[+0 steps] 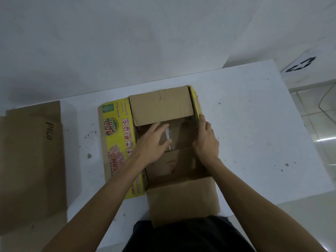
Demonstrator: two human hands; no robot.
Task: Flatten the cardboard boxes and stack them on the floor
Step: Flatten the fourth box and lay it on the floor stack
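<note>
Teh Gelas carton (118, 148): table (254, 124) centre, flaps splayed for collapsing. Left hand (152, 140) released, flat inside, pressing the base. Right hand (206, 140) grasping the 3 o'clock wall. Flattened cardboard (31, 160) at 9 o'clock.

Both my bare arms reach forward toward 12 o'clock. My left hand (154, 140) lies palm down with straight, spread fingers pointing to 1 o'clock. My right hand (206, 139) curls its fingers over an edge at 12 o'clock.
</note>
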